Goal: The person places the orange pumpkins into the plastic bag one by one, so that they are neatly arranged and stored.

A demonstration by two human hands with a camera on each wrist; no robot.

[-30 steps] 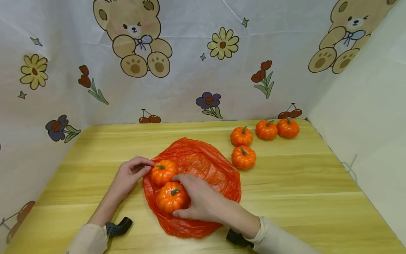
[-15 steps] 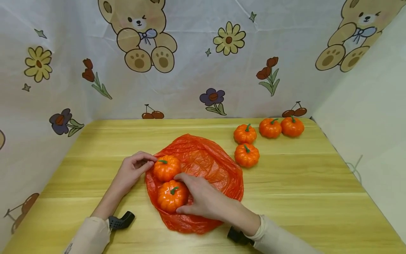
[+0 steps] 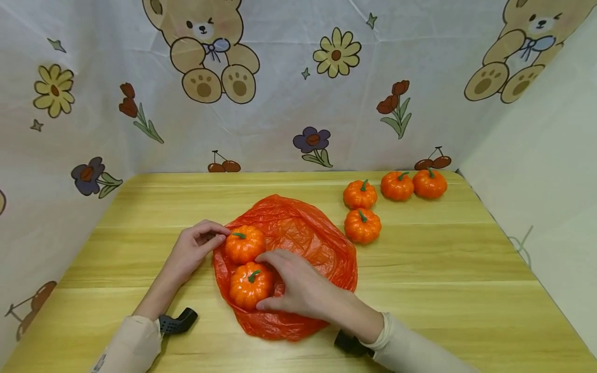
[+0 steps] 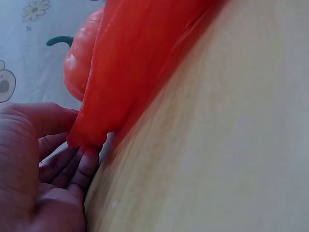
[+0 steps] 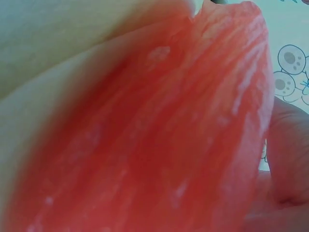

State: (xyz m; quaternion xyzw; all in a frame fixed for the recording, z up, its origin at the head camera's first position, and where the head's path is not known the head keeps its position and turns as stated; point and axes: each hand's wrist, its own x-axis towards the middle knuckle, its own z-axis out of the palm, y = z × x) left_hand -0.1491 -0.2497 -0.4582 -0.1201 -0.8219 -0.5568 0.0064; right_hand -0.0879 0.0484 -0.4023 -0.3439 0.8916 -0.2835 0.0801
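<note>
Since a second ago, we see the front pumpkin (image 3: pixel 249 290) has shifted slightly left inside the crinkled red plastic bag (image 3: pixel 326 254), beside the rear pumpkin (image 3: pixel 245 247), both glossy and ribbed. At the bag's left, the left hand (image 3: pixel 188 251) pinches its thin rim; inside, the right hand (image 3: pixel 300 285) curves thumb and fingers round the front pumpkin.

No words, labels, brands or numbers are showing legibly in any of the three views. Only a small dark marking (image 3: pixel 99 363) is standing out on the person's left sleeve (image 3: pixel 132 342), down by the lower edge of the head view; it is appearing too small and blurred to read, and whether it is forming letters cannot be told.
</note>
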